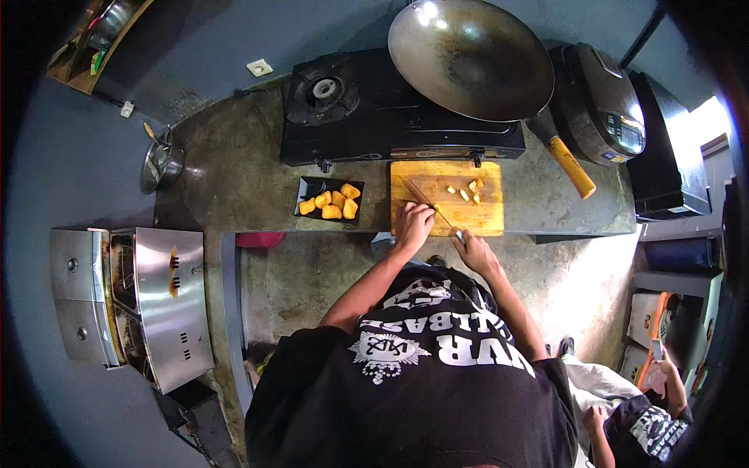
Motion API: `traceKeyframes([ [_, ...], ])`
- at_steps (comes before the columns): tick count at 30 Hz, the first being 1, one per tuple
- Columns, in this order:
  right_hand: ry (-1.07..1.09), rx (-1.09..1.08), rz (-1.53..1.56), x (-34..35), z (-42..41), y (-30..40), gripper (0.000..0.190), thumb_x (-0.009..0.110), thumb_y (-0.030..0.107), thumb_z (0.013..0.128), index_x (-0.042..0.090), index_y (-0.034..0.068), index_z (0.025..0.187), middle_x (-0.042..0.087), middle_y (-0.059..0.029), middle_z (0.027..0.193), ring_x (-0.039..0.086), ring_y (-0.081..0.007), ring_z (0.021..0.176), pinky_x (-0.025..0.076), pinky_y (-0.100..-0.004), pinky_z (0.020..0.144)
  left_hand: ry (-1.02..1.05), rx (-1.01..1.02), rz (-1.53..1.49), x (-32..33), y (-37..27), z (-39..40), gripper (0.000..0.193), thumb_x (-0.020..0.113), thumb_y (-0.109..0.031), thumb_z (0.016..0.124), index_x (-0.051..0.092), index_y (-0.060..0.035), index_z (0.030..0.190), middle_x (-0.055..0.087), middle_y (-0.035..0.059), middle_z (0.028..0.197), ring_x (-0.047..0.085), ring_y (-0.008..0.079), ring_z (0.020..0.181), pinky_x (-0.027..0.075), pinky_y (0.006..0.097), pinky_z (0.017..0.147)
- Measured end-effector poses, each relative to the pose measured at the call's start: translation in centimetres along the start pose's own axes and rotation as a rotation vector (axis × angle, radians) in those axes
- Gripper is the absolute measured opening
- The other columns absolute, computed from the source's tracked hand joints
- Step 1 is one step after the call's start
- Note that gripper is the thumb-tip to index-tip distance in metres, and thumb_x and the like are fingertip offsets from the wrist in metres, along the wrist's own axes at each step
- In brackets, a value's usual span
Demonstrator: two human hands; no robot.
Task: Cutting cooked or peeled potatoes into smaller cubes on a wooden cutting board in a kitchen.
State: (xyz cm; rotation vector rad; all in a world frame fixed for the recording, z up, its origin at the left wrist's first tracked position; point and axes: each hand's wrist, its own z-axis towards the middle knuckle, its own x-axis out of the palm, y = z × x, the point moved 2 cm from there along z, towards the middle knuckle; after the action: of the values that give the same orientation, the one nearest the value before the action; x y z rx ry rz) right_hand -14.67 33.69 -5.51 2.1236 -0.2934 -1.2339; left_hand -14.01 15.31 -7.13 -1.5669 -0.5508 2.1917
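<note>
My right hand (477, 253) grips the handle of a kitchen knife (422, 195), whose blade slants up and left over a wooden cutting board (491, 219). At the board's front left, my left hand (415, 222) has its fingers bent close against the blade. A small golden piece of fried food (437, 207), possibly tofu, shows at its fingertips, mostly hidden. Several small cut pieces (464, 194) lie on the board's right half. To the left, a black rectangular plate (311, 186) holds several golden fried chunks (337, 199).
Behind the board stands a black two-burner gas stove (351, 131); a large wok (462, 70) rests on its right side, wooden handle (570, 167) jutting forward. A rice cooker (603, 105) and metal pot (167, 167) flank it. Another person (638, 418) is at the lower right.
</note>
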Motion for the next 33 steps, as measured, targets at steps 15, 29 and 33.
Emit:
traceKeyframes([
  [15, 0.099, 0.036, 0.074, -1.2, -5.7, -3.8, 0.035, 0.049, 0.034, 0.087, 0.05, -0.001, 0.084, 0.056, -0.0277, 0.075, 0.052, -0.0455, 0.082, 0.041, -0.0501, 0.064, -0.02, -0.034, -0.031, -0.6, -0.3, -0.1, 0.014, 0.062, -0.015, 0.071, 0.068, -0.0099, 0.083, 0.065, 0.0011, 0.088, 0.055, 0.0206, 0.085, 0.039, 0.0366, 0.078],
  [29, 0.041, 0.037, 0.003, -0.1, -1.2, -1.2, 0.038, 0.048, 0.039, 0.085, 0.054, 0.006, 0.103, 0.059, -0.027, 0.085, 0.056, -0.0435, 0.084, 0.045, -0.0491, 0.073, -0.03, 0.0, 0.019, -0.5, 0.0, -0.2, 0.014, 0.062, -0.015, 0.072, 0.068, -0.0095, 0.083, 0.066, 0.0005, 0.088, 0.056, 0.0199, 0.086, 0.041, 0.0365, 0.078],
  [33, 0.103, 0.104, -0.017, -1.3, -5.1, -2.8, 0.038, 0.048, 0.039, 0.086, 0.054, 0.005, 0.101, 0.059, -0.028, 0.084, 0.056, -0.0438, 0.084, 0.045, -0.0492, 0.072, -0.04, 0.03, -0.019, -0.8, -0.2, 0.0, 0.013, 0.063, -0.013, 0.07, 0.068, -0.0077, 0.081, 0.066, 0.0034, 0.086, 0.059, 0.0215, 0.082, 0.045, 0.0347, 0.075],
])
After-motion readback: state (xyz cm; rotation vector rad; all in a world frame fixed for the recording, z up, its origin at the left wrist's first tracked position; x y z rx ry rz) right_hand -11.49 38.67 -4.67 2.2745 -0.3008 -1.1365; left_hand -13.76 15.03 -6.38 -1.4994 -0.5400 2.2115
